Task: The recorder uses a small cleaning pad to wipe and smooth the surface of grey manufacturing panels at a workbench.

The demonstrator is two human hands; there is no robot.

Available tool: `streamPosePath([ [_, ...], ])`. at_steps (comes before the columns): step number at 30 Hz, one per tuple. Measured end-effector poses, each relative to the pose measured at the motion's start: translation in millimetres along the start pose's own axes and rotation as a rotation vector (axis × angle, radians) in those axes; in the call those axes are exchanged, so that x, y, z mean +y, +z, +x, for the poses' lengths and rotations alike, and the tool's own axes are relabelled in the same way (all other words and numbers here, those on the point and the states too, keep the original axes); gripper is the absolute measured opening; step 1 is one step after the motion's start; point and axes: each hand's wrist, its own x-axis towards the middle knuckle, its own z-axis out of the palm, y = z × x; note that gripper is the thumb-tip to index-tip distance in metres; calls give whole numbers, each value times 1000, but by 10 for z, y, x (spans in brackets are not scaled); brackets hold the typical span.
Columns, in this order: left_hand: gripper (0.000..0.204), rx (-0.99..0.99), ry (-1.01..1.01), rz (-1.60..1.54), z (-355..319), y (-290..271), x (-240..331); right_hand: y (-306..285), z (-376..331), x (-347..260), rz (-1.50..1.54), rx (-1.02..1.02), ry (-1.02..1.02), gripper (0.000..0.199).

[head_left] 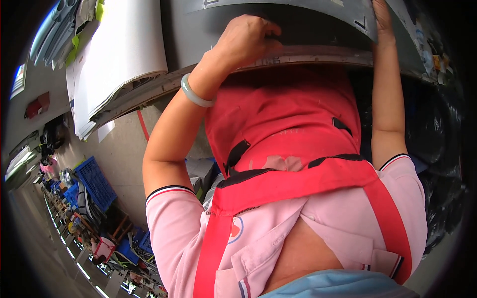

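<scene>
Possibly the grey sheet [343, 14] skews if my right hand [383, 22] slips at its edge. Left hand [251, 38] half-curled, right fingers cropped; can't tell either's hold.

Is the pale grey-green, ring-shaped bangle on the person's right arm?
No, the bangle circles the left arm, below the left hand in the picture.

Bright light strips [83, 270] shine beyond a grey floor [124, 161].
</scene>
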Motion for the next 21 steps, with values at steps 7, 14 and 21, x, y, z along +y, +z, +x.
streamPosePath([
  [7,22,-10,161,193,-20,4,-9,-53,-5,67,27,-46,42,51],
  [14,28,-49,193,390,-161,73,142,-75,20,129,134,-94,99,49],
  [21,49,30,192,402,-195,102,136,-446,148,-25,967,-472,591,47],
])
